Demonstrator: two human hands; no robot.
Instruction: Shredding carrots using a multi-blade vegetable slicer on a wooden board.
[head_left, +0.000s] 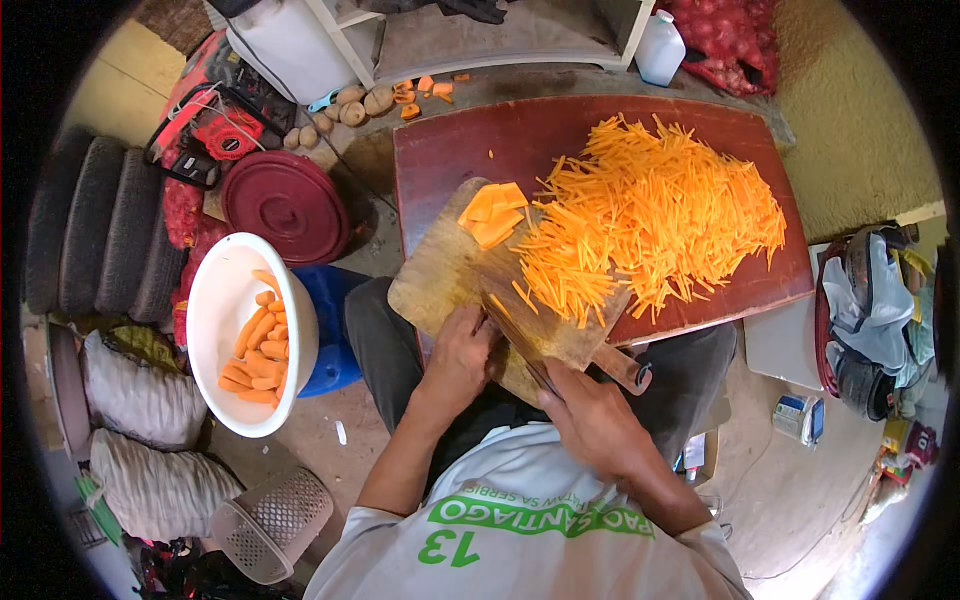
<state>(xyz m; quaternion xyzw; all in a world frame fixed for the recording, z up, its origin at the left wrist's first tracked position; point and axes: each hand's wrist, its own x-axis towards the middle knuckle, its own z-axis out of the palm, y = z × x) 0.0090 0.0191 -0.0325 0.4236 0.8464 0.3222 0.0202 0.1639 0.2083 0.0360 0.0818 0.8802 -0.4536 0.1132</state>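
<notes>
My right hand (585, 405) grips the handle of a knife (517, 334), whose blade lies across a wooden cutting board (427, 289). Close beside the blade, the fingers of my left hand (461, 352) are bent down at the board's near edge; whatever they press on is hidden. A thin orange strip (499, 306) lies along the blade. Flat carrot slices (493, 214) are stacked at the board's far end. A large heap of carrot strips (660, 217) spreads from the board's right side over the red table (465, 142).
Left of my knee, a white basin (202, 337) holds peeled carrots (262, 360) beside a blue container (330, 330). A dark red lid (285, 206) is behind it. Potatoes (352, 112) and orange chunks (409, 97) lie beyond the table. A plastic basket (281, 517) stands at lower left.
</notes>
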